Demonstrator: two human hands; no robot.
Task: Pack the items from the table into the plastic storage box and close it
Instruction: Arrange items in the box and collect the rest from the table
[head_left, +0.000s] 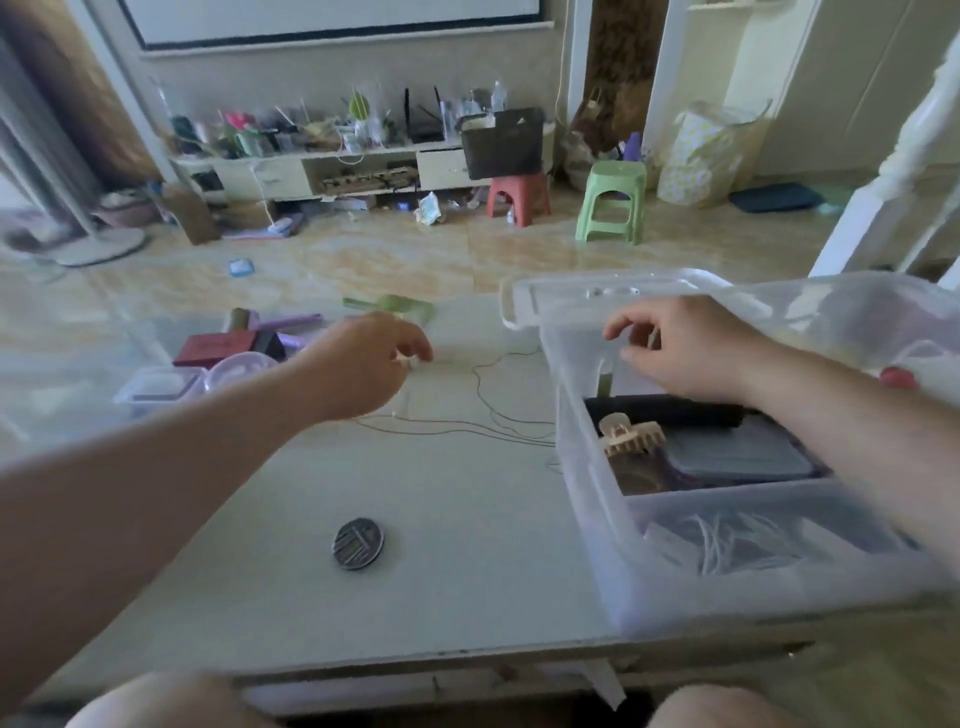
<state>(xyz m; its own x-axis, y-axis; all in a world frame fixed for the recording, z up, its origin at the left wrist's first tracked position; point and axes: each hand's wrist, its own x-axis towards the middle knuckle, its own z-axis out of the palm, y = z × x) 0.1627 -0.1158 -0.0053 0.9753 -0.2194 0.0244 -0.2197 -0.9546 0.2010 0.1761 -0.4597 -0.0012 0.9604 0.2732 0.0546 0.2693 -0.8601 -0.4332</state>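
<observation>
Two hands work at once: the left hand (371, 358) pinches something small and white left of the plastic storage box (587, 519), probably to carry it in. The right hand (675, 353), over the box, has loosely curled fingers; its grip I cannot tell. Beyond the box lies its lid (597, 296), off. The pale tabletop (441, 597) carries thin wire (483, 395); behind the box, tiled floor and stools

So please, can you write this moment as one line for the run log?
left hand: pinching small white item on table | right hand: over box, fingers curled | lid: off, behind box | hair clip: in box
</observation>
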